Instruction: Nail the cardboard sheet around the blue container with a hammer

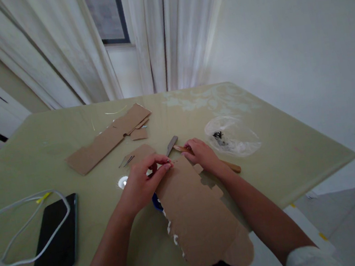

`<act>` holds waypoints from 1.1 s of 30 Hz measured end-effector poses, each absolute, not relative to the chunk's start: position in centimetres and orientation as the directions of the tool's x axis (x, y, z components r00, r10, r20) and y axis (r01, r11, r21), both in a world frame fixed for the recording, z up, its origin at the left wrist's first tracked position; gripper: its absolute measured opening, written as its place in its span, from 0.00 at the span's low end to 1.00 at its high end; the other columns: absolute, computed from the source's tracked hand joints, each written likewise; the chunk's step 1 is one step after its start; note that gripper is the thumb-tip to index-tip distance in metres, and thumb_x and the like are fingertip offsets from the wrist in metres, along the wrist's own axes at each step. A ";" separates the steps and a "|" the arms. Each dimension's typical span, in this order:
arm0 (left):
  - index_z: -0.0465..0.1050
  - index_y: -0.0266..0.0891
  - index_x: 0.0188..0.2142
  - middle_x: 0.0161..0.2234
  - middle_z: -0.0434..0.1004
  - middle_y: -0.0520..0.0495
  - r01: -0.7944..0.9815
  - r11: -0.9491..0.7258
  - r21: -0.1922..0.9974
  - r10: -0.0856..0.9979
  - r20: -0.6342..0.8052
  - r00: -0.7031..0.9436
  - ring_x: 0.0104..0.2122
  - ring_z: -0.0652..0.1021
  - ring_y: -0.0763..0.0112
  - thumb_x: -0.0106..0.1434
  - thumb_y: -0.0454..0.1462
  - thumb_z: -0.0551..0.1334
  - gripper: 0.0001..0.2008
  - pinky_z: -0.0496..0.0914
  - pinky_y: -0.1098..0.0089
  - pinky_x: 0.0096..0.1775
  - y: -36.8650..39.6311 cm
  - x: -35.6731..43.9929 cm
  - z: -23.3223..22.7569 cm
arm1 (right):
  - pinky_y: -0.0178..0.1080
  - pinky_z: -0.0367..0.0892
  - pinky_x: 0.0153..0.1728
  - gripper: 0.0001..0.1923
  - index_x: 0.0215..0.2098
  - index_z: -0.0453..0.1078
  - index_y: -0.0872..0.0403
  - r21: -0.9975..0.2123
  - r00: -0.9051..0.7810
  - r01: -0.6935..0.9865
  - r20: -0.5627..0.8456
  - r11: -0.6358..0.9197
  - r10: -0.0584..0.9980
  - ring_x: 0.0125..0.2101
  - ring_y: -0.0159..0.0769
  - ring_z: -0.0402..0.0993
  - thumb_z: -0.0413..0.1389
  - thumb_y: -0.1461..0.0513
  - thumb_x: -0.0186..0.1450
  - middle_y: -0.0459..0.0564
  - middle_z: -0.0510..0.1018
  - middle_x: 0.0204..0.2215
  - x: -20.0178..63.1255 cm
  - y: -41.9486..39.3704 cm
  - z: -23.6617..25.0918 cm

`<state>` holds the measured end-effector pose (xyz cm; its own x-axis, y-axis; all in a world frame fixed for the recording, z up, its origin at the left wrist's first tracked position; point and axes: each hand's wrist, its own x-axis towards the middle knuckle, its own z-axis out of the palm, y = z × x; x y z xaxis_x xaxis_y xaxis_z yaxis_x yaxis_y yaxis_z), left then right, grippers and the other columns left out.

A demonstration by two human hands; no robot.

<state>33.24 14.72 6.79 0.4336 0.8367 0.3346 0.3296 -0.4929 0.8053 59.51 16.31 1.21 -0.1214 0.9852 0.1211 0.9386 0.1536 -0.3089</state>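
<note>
A cut piece of brown cardboard (197, 210) lies in front of me, with white bits along its left edge and notches on its right. My left hand (146, 177) is at its far left corner, thumb and forefinger pinched together; what they hold is too small to make out. My right hand (202, 153) is closed round the wooden handle of a hammer (232, 167), just beyond the cardboard's far right corner. The hammer's grey head (171, 145) points away from me. Part of a blue object (156, 203) shows under the cardboard's left side.
Long cardboard strips (109, 143) lie at the back left, and thin metal pieces (128, 160) rest on a smaller scrap (142, 151). A clear plastic bag (241, 139) holds small black pieces. At left are a dark tablet (55, 240) and a white cable (64, 212).
</note>
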 end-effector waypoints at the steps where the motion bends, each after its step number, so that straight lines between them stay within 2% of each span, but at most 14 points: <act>1: 0.84 0.44 0.42 0.34 0.84 0.50 0.331 -0.491 0.806 0.838 0.334 0.431 0.32 0.76 0.69 0.71 0.43 0.67 0.08 0.71 0.73 0.30 14.7 33.2 6.8 | 0.41 0.67 0.47 0.07 0.49 0.73 0.54 -0.293 -0.119 0.945 0.113 0.148 0.986 0.46 0.43 0.74 0.59 0.60 0.74 0.55 0.79 0.45 59.5 16.3 1.3; 9: 0.86 0.44 0.44 0.39 0.88 0.46 0.335 -0.518 0.787 0.822 0.350 0.448 0.33 0.80 0.68 0.71 0.42 0.66 0.09 0.71 0.71 0.31 14.7 33.2 6.8 | 0.42 0.69 0.41 0.08 0.50 0.72 0.56 -0.128 -0.114 0.985 0.008 0.114 0.993 0.48 0.50 0.75 0.54 0.62 0.76 0.62 0.78 0.47 58.2 15.6 2.6; 14: 0.86 0.44 0.43 0.39 0.88 0.47 0.310 -0.530 0.789 0.808 0.360 0.466 0.34 0.81 0.67 0.71 0.43 0.67 0.09 0.72 0.72 0.32 14.7 33.1 6.9 | 0.42 0.70 0.39 0.09 0.52 0.71 0.56 -0.090 -0.091 0.992 -0.040 0.087 0.995 0.48 0.49 0.76 0.51 0.62 0.78 0.65 0.77 0.50 57.6 14.7 3.7; 17: 0.86 0.45 0.43 0.39 0.88 0.47 0.307 -0.528 0.792 0.809 0.359 0.465 0.34 0.81 0.67 0.71 0.43 0.67 0.09 0.73 0.72 0.31 14.7 33.1 6.9 | 0.43 0.70 0.39 0.11 0.54 0.70 0.56 -0.120 -0.082 0.990 -0.043 0.076 0.996 0.44 0.48 0.78 0.49 0.62 0.79 0.63 0.78 0.51 57.7 14.2 4.2; 20: 0.87 0.44 0.42 0.38 0.88 0.47 0.298 -0.530 0.794 0.809 0.367 0.460 0.32 0.81 0.67 0.70 0.43 0.67 0.09 0.73 0.72 0.31 14.8 33.1 6.6 | 0.42 0.68 0.39 0.12 0.55 0.69 0.56 -0.182 -0.053 0.982 -0.021 0.049 0.998 0.41 0.47 0.80 0.48 0.60 0.80 0.60 0.81 0.45 58.0 14.2 4.8; 23: 0.87 0.45 0.42 0.36 0.88 0.48 0.282 -0.543 0.791 0.801 0.387 0.458 0.30 0.79 0.69 0.70 0.42 0.67 0.09 0.73 0.71 0.32 14.8 33.0 6.4 | 0.41 0.67 0.40 0.17 0.55 0.68 0.55 -0.246 -0.013 0.969 0.036 0.022 0.999 0.41 0.45 0.80 0.43 0.55 0.82 0.56 0.83 0.42 58.6 14.3 6.1; 26: 0.87 0.45 0.42 0.37 0.88 0.49 0.277 -0.541 0.794 0.801 0.385 0.459 0.31 0.80 0.69 0.71 0.42 0.67 0.09 0.73 0.71 0.34 14.9 33.0 6.3 | 0.38 0.66 0.40 0.23 0.49 0.70 0.54 -0.360 -0.017 0.931 0.133 0.064 0.991 0.38 0.39 0.78 0.35 0.54 0.83 0.52 0.81 0.37 59.4 13.8 8.6; 29: 0.87 0.45 0.43 0.38 0.88 0.49 0.270 -0.540 0.798 0.795 0.377 0.476 0.32 0.81 0.68 0.71 0.43 0.67 0.09 0.74 0.71 0.35 14.9 32.9 6.2 | 0.37 0.62 0.34 0.25 0.41 0.71 0.53 -0.535 -0.091 0.817 0.247 0.214 0.965 0.30 0.36 0.72 0.39 0.51 0.82 0.46 0.75 0.29 59.9 12.4 12.3; 31: 0.86 0.45 0.43 0.38 0.88 0.48 0.262 -0.540 0.800 0.792 0.377 0.481 0.33 0.81 0.68 0.71 0.42 0.66 0.09 0.75 0.70 0.36 14.9 32.9 6.2 | 0.37 0.59 0.34 0.23 0.38 0.71 0.53 -0.514 -0.206 0.805 0.226 0.296 0.952 0.29 0.35 0.70 0.44 0.49 0.81 0.45 0.74 0.27 59.7 11.2 14.9; 33: 0.86 0.45 0.43 0.38 0.89 0.48 0.254 -0.537 0.804 0.792 0.378 0.480 0.33 0.82 0.67 0.71 0.42 0.66 0.09 0.75 0.70 0.37 14.9 32.9 6.2 | 0.38 0.57 0.35 0.22 0.38 0.71 0.52 -0.421 -0.299 0.842 0.156 0.337 0.941 0.29 0.35 0.69 0.45 0.49 0.81 0.45 0.74 0.27 59.2 10.1 16.9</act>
